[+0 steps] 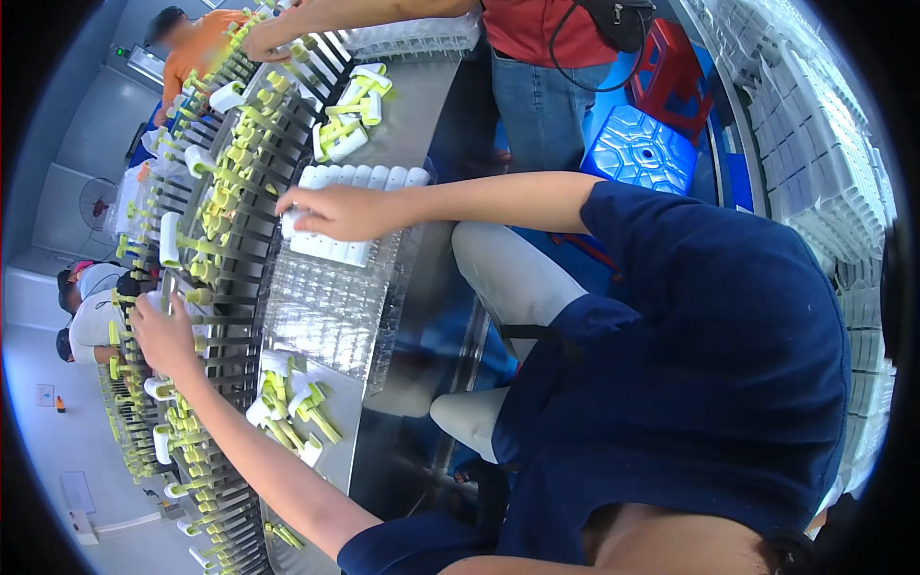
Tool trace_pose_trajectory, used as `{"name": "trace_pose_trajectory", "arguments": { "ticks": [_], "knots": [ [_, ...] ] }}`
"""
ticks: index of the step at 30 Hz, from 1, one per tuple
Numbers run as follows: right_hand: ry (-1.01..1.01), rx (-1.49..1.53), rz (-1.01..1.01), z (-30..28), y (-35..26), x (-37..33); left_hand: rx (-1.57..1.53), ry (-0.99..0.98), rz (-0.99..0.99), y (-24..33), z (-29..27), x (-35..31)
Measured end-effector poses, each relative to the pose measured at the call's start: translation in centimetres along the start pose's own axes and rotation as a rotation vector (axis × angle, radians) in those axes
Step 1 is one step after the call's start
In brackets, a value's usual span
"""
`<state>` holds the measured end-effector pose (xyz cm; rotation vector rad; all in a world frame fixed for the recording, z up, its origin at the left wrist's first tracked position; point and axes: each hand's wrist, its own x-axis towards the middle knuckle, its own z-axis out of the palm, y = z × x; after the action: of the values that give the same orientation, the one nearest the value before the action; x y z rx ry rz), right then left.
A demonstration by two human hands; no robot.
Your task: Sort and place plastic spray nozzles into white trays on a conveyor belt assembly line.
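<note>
A row of white plastic pieces with rounded ends [388, 178] lies in a clear moulded tray [326, 311] on the metal bench. Over the left end of this row, my right hand [350, 211] has its fingers curled down on a white piece. My left hand [165, 335] reaches across to the long rack [225, 311], which carries yellow-green plastic parts [254, 129] on dark prongs. Its fingers close around something small beside a grey upright piece [168, 290]; what they hold is hidden.
Loose yellow-green and white parts lie on the bench in a near pile [292, 407] and a far pile [355, 110]. A co-worker in red [537, 34] stands at the far side. Behind are a blue stool [640, 151], a red stool [671, 81] and stacked clear trays [815, 144].
</note>
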<state>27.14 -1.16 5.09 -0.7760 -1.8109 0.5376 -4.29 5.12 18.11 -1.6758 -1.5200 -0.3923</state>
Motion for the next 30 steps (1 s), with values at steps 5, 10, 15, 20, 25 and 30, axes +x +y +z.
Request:
{"name": "trace_pose_trajectory", "arguments": {
  "ticks": [5, 10, 15, 20, 25, 30],
  "knots": [
    [0.166, 0.325, 0.37, 0.8, 2.5, -0.7, -0.107, 0.494, 0.232, 6.1, -0.4, -7.2],
    [0.184, 0.218, 0.377, 2.3, 3.1, -2.0, -0.922, -0.032, 0.192, 14.5, 3.0, -8.6],
    [0.095, 0.143, 0.398, 2.2, 3.1, -2.2, -0.834, -0.226, 0.147, 18.9, 7.0, -7.3],
    [0.033, 0.067, 0.359, 1.6, 2.4, -2.3, -0.895, -0.205, 0.13, 18.9, 9.4, -8.3],
    [0.035, 0.072, 0.372, 1.2, 2.5, -2.1, -1.029, -0.225, 0.059, 19.1, 8.6, -7.9],
    [0.086, 0.104, 0.327, 1.8, 3.1, -2.1, -1.292, -0.224, -0.161, 18.9, 8.4, -7.9]
  ]
}}
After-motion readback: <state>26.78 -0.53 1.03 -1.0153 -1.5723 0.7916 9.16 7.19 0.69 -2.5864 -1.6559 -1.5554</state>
